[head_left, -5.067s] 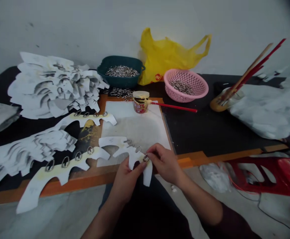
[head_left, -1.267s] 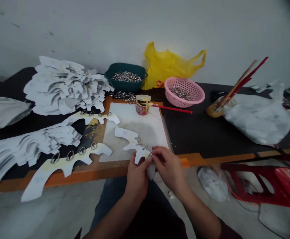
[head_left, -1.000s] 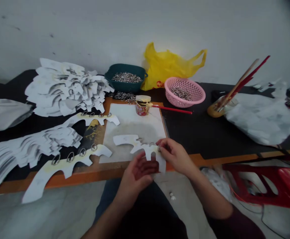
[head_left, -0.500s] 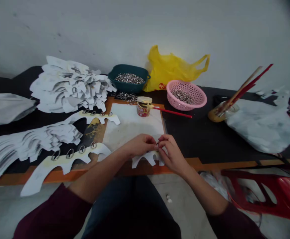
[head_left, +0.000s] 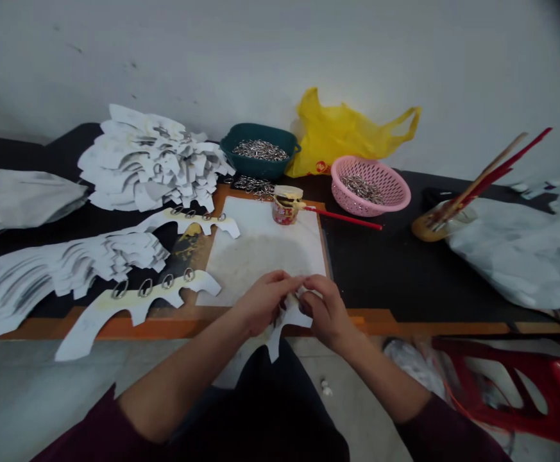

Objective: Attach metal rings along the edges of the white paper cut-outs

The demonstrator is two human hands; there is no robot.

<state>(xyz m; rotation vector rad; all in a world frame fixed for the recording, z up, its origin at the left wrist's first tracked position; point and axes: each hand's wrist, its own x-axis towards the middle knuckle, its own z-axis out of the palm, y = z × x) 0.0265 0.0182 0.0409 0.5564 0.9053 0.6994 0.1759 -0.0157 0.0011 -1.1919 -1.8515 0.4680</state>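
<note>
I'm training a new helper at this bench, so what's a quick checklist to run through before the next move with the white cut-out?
Left hand and right hand both on the white cut-out: ok.
Ring seated on the held cut-out: cannot tell, the hands hide it.
Spare rings in the green tub: ok.
More rings in the pink basket: ok.
Small jar upright, with its red-handled brush resting on it: ok.
Ringed cut-out lying flat left of the hands: ok.

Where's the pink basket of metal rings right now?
In the head view, the pink basket sits on the black tabletop right of centre, in front of the yellow plastic bag and to the right of the green tub.
</note>
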